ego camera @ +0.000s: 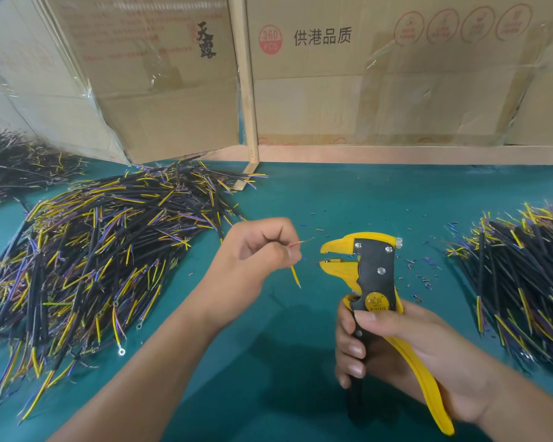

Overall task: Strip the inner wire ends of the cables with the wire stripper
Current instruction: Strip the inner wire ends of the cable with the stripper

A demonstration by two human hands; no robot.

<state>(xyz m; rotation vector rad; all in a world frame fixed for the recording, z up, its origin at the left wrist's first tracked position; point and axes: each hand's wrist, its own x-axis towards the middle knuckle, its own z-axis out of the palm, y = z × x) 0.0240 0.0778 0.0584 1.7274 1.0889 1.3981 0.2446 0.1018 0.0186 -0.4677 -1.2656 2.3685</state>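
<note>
Wire stripper (375, 282) held upright above the green tabletop (348, 199), long axis running from the handles near the viewer up to the head; yellow beak points left, toward the left hand (259, 250), with its two halves parted by a narrow gap. Right hand (406, 349) wraps the two handles, fingers curled round the black one, thumb laid across just below the round yellow badge; the yellow handle sticks out past the palm toward the lower right. The stripper's head stands well clear above this grip. Left hand, just left of the stripper's beak, is a closed grip pinching a cable; the cable's body is hidden inside the fist. Three inner wires show past the fingertips: a reddish wire (300, 242) slants up and right toward the upper half of the beak, tip near it but apart; a yellow wire (295, 275) hangs down and slightly right, bare at its tip; a third thin end points right toward the beak gap, and whether it touches cannot be told. Left of the stripper, beyond the left hand, lies a large pile of cables (87, 260), black with yellow and blue-purple ends, some with ring terminals. Right of the stripper lies a second pile (521, 288) of the same kind. Small insulation scraps (419, 275) are scattered on the tabletop around the stripper's head. Behind the stripper, flattened cardboard boxes (396, 74) stand upright along the tabletop's far edge, with nothing visible in them.
</note>
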